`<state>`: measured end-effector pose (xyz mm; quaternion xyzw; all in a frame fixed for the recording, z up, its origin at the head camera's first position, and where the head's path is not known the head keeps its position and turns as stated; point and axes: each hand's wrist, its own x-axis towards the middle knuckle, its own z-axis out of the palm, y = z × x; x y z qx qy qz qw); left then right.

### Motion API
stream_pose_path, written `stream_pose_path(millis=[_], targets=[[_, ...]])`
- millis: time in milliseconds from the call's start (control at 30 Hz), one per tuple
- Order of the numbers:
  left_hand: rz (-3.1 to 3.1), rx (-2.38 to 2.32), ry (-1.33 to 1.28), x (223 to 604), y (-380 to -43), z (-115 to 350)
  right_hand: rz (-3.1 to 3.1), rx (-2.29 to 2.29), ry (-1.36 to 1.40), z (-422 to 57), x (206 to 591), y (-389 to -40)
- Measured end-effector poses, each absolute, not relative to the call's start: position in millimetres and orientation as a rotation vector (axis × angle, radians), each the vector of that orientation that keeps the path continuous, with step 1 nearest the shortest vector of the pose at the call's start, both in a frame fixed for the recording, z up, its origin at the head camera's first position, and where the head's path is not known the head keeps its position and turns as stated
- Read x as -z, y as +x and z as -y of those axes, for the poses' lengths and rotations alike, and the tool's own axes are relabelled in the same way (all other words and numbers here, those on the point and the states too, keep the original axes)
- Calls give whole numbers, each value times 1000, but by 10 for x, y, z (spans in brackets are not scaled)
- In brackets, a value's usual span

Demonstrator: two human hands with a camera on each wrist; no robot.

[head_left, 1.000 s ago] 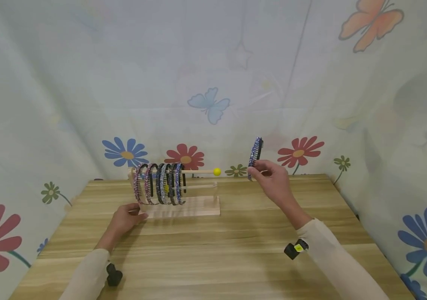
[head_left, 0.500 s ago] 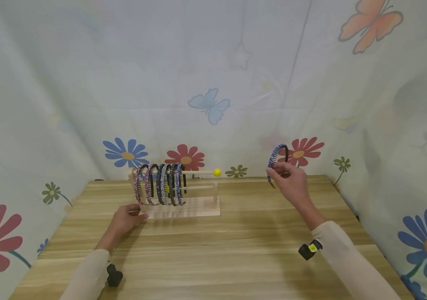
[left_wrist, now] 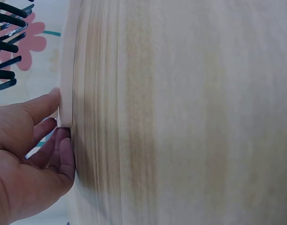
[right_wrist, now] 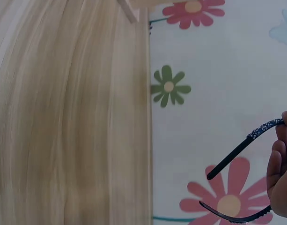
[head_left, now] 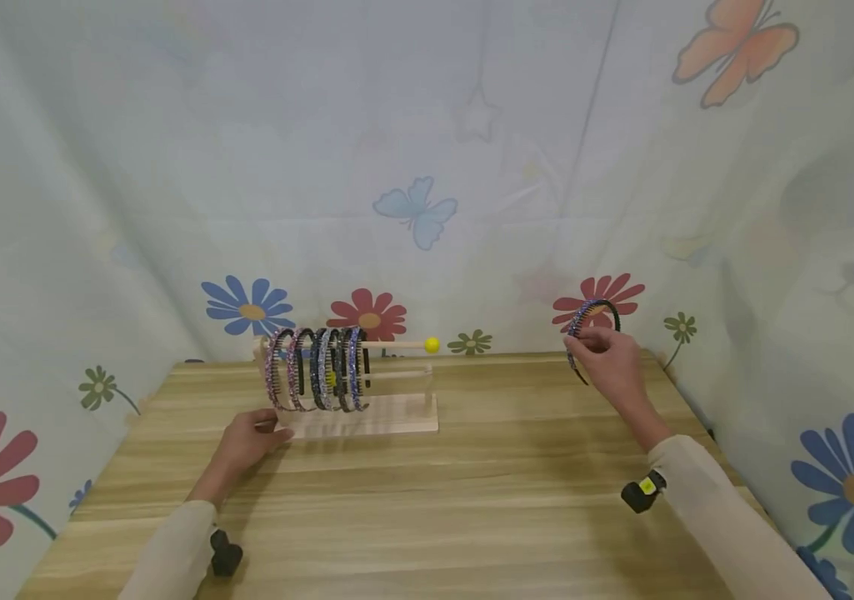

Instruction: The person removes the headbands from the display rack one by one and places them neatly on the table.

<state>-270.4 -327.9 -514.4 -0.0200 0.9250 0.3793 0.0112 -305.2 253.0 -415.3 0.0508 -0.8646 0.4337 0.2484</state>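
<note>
Blue-glittered black headband [head_left: 583,312], yellow-knobbed pale rack [head_left: 402,414]

Long cream sleeves [head_left: 172,550] meet black wrist cameras [head_left: 226,553], the right one bearing a yellow patch [head_left: 650,485].

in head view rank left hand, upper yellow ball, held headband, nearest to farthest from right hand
1. Held headband, pinched in the right hand
2. Upper yellow ball, right tip of its bar
3. Left hand, left end of the rack
</note>
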Motion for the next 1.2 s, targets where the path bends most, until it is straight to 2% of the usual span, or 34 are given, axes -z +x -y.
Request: stream_pose_path(millis=[667, 1200], targets=[[-2876, -1203, -61, 5148, -2715, 3297, 2494, -990, -124, -3051, 4487, -3139], [-2879, -1205, -64, 5189, -2728, 3293, 2573, -894, -100, -3276, 4739, -3214]])
